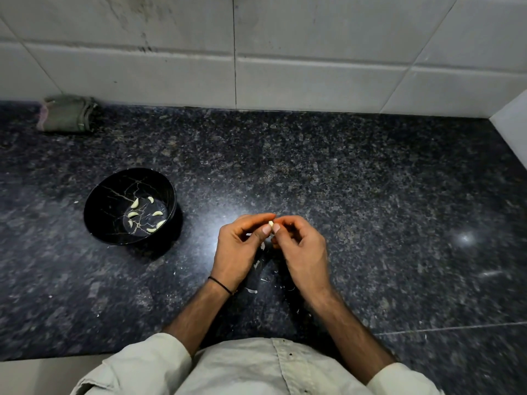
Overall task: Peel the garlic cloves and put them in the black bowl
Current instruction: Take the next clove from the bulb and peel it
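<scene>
From the head view, both hands meet over a dark, speckled, polished stone bench (370, 195). The left hand (239, 246) and the right hand (302, 246) are curled in towards each other, and between their thumbs and forefingers they pinch one small, pale, cream-coloured garlic clove (270, 223). Only its smooth rounded tip shows above the fingertips; the rest is hidden, so I cannot tell how much skin is left on it. A thin black band (219, 284) circles the left wrist, and loose, pale, crumpled fabric sleeves (159, 357) cover the forearms nearer the body.

Just below the hands and between the wrists, thin white papery scraps of garlic skin (251, 290) lie scattered on the bench.

To the left of the left hand, apart from it, stands a round, glossy black bowl (171, 195) with straight walls and fine pale veins like cracked marble across its inside. On its floor lie seven small peeled cloves (134, 203), curved, smooth and yellowish-white, spread loosely and mostly not touching.

Far beyond the left hand, against the wall, sits a folded, drab green cloth (67, 113). Past both hands rises a wall of large, off-white, glazed tiles (313, 52), smudged dark near the top.
</scene>
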